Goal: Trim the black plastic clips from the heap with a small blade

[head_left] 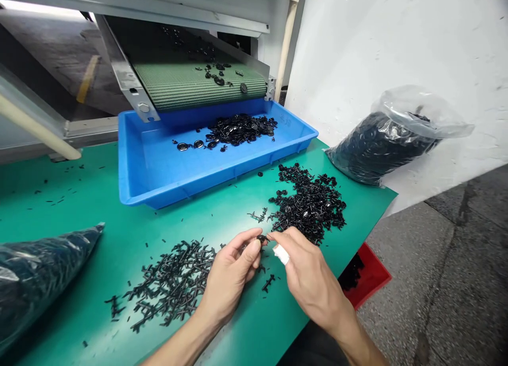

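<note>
Between thumb and fingertips, my left hand (235,271) pinches a small black plastic part (262,239) over the green table (273,323). My right hand (311,273) is closed, with its fingertips at the same part; white material (281,254) wraps one of its fingers. Whether the right fingers grip the part or only touch it is hard to see. Left of my hands lies a pile of black branched sprue pieces (174,281). Just beyond my right hand is a heap of small black plastic parts (311,204). A single sprue piece (269,283) lies between my wrists.
A blue tray (137,191) with black round parts stands under the end of a green conveyor belt (198,88). Filled plastic bags stand at the right (381,144) and lie at the left (43,281). A red bin (371,281) sits below the table's right edge.
</note>
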`<control>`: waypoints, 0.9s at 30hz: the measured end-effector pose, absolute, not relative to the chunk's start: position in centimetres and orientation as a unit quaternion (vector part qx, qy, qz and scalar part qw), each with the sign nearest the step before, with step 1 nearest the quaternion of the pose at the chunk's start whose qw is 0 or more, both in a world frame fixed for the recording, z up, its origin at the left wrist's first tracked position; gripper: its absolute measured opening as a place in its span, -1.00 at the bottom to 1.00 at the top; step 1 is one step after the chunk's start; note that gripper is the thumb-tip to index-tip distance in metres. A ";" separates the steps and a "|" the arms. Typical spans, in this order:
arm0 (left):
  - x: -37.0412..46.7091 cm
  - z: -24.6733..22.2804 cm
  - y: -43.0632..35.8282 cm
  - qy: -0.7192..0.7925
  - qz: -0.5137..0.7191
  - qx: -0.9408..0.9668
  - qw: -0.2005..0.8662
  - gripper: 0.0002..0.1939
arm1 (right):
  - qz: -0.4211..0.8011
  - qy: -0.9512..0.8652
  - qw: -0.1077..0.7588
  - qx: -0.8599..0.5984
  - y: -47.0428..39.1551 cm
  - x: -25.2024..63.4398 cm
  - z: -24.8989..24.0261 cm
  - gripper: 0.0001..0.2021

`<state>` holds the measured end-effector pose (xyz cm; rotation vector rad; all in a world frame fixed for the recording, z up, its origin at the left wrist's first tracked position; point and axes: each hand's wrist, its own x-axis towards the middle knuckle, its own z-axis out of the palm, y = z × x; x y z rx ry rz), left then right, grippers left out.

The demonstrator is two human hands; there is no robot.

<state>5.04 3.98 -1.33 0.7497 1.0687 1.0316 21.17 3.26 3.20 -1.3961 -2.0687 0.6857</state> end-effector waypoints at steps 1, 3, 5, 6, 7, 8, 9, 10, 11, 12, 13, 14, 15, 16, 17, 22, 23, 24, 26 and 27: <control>5.0 -1.4 3.9 0.479 0.457 0.340 0.668 -0.58 | 0.224 -0.775 0.263 -0.529 3.0 21.1 3.1 -0.54; 5.1 -1.5 3.8 0.485 0.455 0.353 0.657 -0.61 | 0.162 -0.786 0.248 -0.542 2.5 21.0 2.9 -0.58; 5.1 -1.5 3.8 0.487 0.454 0.362 0.653 -0.64 | 0.121 -0.796 0.240 -0.542 2.2 20.8 2.7 -0.63; 5.1 -1.5 3.8 0.486 0.451 0.368 0.652 -0.64 | 0.112 -0.800 0.238 -0.540 2.1 20.7 2.6 -0.65; 5.2 -1.5 3.8 0.485 0.448 0.375 0.651 -0.65 | 0.109 -0.803 0.236 -0.536 2.1 20.6 2.6 -0.67; 5.2 -1.5 3.8 0.484 0.445 0.382 0.649 -0.64 | 0.108 -0.805 0.234 -0.535 2.0 20.6 2.6 -0.69; 5.2 -1.5 3.8 0.484 0.443 0.389 0.647 -0.64 | 0.106 -0.807 0.230 -0.534 2.0 20.5 2.6 -0.70; 5.1 -1.5 3.8 0.485 0.443 0.392 0.644 -0.63 | 0.104 -0.808 0.224 -0.535 2.0 20.5 2.6 -0.71; 5.1 -1.5 3.8 0.487 0.444 0.391 0.642 -0.61 | 0.099 -0.809 0.219 -0.537 2.0 20.5 2.6 -0.71; 5.1 -1.5 3.7 0.490 0.446 0.389 0.641 -0.59 | 0.094 -0.808 0.214 -0.540 2.0 20.4 2.6 -0.70; 5.1 -1.5 3.7 0.493 0.447 0.386 0.639 -0.57 | 0.090 -0.808 0.211 -0.543 2.0 20.4 2.6 -0.69; 5.0 -1.5 3.7 0.496 0.447 0.384 0.638 -0.56 | 0.090 -0.807 0.210 -0.544 1.9 20.4 2.6 -0.68; 5.0 -1.5 3.7 0.499 0.446 0.383 0.636 -0.55 | 0.091 -0.807 0.208 -0.545 1.9 20.3 2.6 -0.68; 5.0 -1.6 3.8 0.503 0.445 0.384 0.634 -0.55 | 0.094 -0.806 0.207 -0.546 1.8 20.3 2.5 -0.69; 5.0 -1.6 3.8 0.506 0.443 0.385 0.632 -0.56 | 0.097 -0.806 0.205 -0.547 1.8 20.2 2.5 -0.70; 4.9 -1.3 3.7 0.532 0.428 0.397 0.614 -0.57 | 0.092 -0.801 0.201 -0.557 1.8 19.8 2.3 -0.75; 4.9 -1.2 3.7 0.538 0.423 0.409 0.604 -0.58 | 0.090 -0.799 0.200 -0.559 1.7 19.7 2.2 -0.76; 4.9 -1.1 3.6 0.545 0.419 0.426 0.588 -0.61 | 0.089 -0.797 0.200 -0.563 1.7 19.6 2.2 -0.77; 5.0 -0.8 3.5 0.557 0.412 0.469 0.548 -0.68 | 0.090 -0.790 0.194 -0.574 1.6 19.5 2.2 -0.78; 5.1 -0.6 3.5 0.560 0.409 0.492 0.526 -0.72 | 0.094 -0.787 0.187 -0.580 1.5 19.5 2.2 -0.77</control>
